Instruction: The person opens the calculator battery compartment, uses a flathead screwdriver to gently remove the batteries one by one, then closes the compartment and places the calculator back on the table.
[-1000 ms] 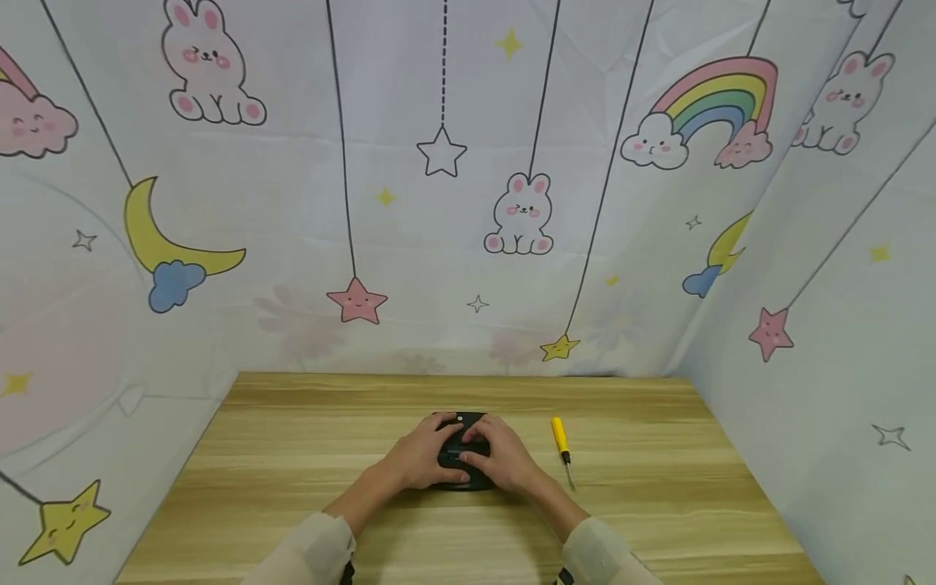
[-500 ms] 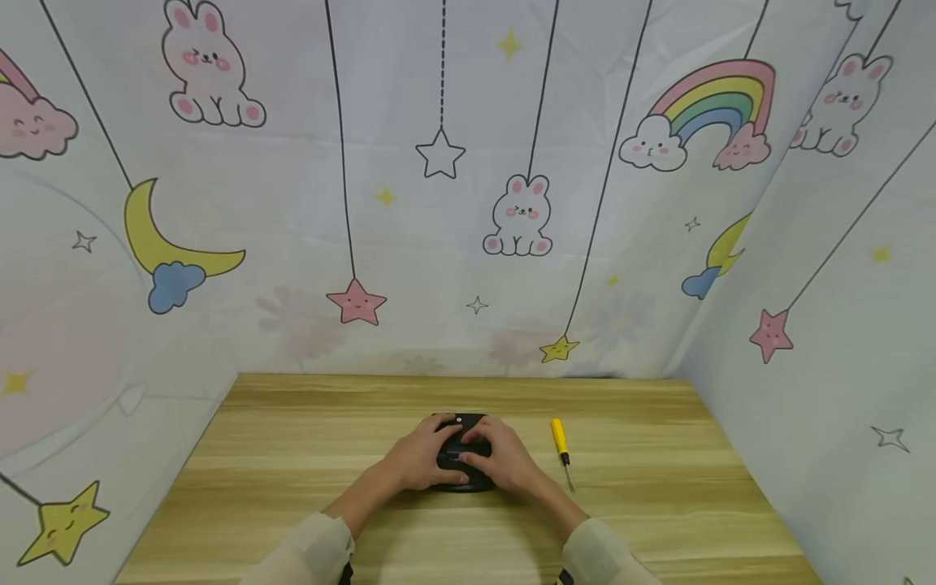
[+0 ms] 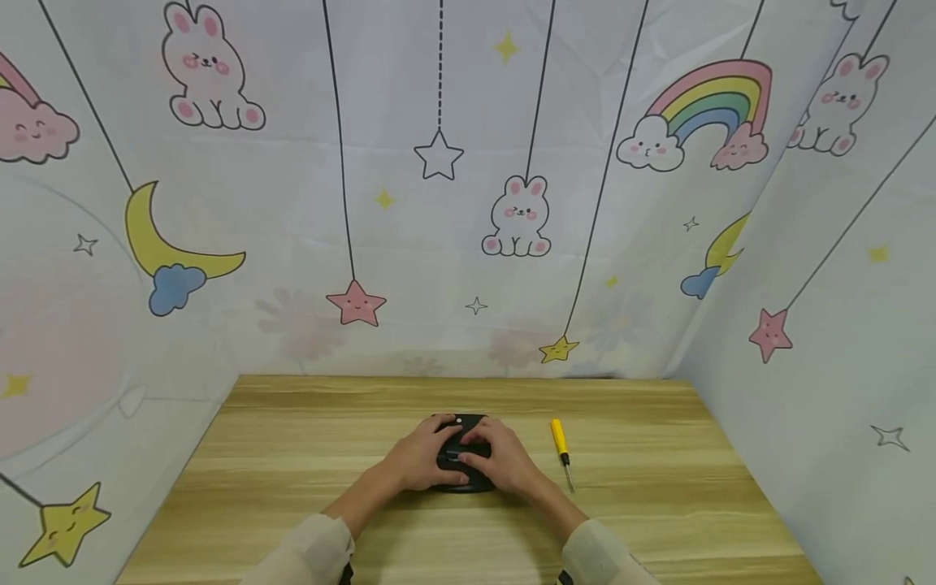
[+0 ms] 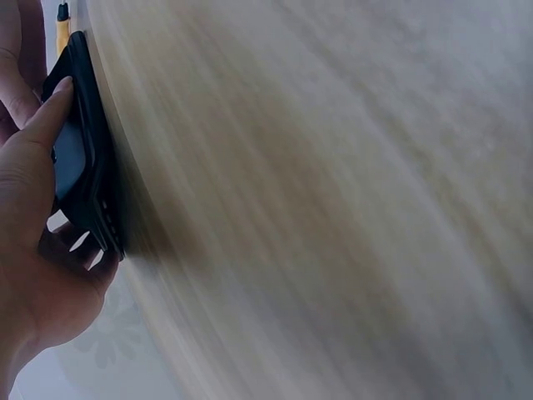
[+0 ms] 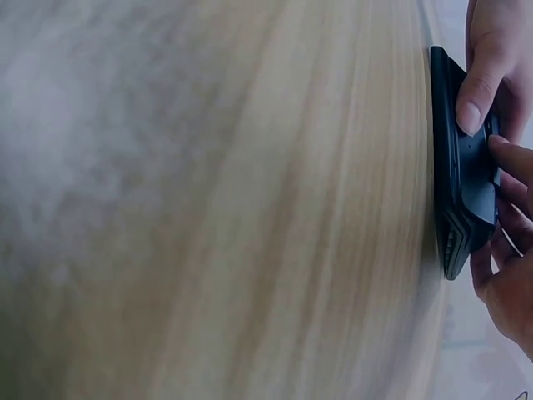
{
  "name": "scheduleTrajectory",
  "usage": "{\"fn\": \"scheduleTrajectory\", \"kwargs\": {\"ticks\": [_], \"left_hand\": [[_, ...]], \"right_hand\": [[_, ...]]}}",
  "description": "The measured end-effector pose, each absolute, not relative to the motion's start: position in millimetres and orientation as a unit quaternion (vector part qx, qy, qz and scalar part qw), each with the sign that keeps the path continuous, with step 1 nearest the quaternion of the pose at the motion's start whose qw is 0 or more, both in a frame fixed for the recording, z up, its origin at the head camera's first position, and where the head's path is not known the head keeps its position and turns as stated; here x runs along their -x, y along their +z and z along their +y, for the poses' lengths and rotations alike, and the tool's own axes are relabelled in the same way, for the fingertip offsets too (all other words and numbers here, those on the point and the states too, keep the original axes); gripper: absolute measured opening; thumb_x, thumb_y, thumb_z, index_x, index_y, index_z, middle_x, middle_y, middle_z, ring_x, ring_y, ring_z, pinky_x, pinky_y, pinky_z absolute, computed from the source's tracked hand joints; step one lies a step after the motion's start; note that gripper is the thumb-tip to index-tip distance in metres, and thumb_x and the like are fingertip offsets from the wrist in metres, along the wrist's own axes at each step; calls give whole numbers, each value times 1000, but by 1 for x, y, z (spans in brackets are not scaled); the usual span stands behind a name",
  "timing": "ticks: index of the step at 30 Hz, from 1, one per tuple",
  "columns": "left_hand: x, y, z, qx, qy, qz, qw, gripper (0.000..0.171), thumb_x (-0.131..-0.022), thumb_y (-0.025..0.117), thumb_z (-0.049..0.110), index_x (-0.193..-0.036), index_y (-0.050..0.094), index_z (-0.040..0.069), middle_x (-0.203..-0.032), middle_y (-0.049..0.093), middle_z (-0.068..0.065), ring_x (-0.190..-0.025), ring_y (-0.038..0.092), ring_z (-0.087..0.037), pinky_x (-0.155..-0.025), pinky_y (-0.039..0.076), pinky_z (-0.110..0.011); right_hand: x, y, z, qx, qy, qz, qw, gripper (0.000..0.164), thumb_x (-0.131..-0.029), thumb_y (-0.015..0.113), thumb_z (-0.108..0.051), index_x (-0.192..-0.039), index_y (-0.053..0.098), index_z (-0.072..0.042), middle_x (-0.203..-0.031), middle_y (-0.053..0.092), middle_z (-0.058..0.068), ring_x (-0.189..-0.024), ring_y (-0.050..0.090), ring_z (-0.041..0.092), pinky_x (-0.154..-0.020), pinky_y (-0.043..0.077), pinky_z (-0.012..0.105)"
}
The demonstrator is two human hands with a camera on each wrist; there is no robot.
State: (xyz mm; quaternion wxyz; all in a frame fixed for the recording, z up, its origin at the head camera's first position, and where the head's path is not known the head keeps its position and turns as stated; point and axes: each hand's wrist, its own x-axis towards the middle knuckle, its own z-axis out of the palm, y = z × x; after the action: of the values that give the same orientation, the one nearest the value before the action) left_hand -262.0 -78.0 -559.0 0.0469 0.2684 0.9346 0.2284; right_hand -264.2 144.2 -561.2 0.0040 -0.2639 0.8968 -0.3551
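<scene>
A flat black device (image 3: 478, 448) with a small white dot near its far edge lies on the wooden table. My left hand (image 3: 420, 457) holds its left side, the thumb (image 4: 52, 117) on top and the other fingers along the edge. From the right, my right hand (image 3: 508, 459) curls over the top, and its thumb (image 5: 505, 152) lies against a raised part in the middle. The two hands cover much of the device. What kind of device it is, I cannot tell.
To the right of the device lies a screwdriver (image 3: 561, 443) with a yellow handle, its shaft pointing towards me. Behind the wooden table (image 3: 307, 406) and at both sides hangs a white cloth (image 3: 409, 268) printed with rabbits, stars and rainbows.
</scene>
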Motion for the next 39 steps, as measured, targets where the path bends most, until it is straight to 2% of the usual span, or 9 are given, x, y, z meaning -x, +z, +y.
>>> {"fn": "scheduleTrajectory", "kwargs": {"ticks": [16,39], "left_hand": [[262,-557,-78,-270,229,934,43,90,-90,78,64,-158,51,10,-165,39,-13,-147,44,-38,-107,50,-56],[262,-559,-79,-268,225,936,42,91,-89,78,65,-158,52,11,-165,39,-12,-148,44,-37,-107,50,-56]], "right_hand": [[264,-560,146,283,-347,894,-6,17,-101,77,-31,-112,75,-18,-112,64,-6,-113,61,18,-102,52,46],[259,-553,145,301,-320,898,-22,14,-102,76,-29,-112,74,-20,-115,62,-6,-111,59,15,-97,53,42]]}}
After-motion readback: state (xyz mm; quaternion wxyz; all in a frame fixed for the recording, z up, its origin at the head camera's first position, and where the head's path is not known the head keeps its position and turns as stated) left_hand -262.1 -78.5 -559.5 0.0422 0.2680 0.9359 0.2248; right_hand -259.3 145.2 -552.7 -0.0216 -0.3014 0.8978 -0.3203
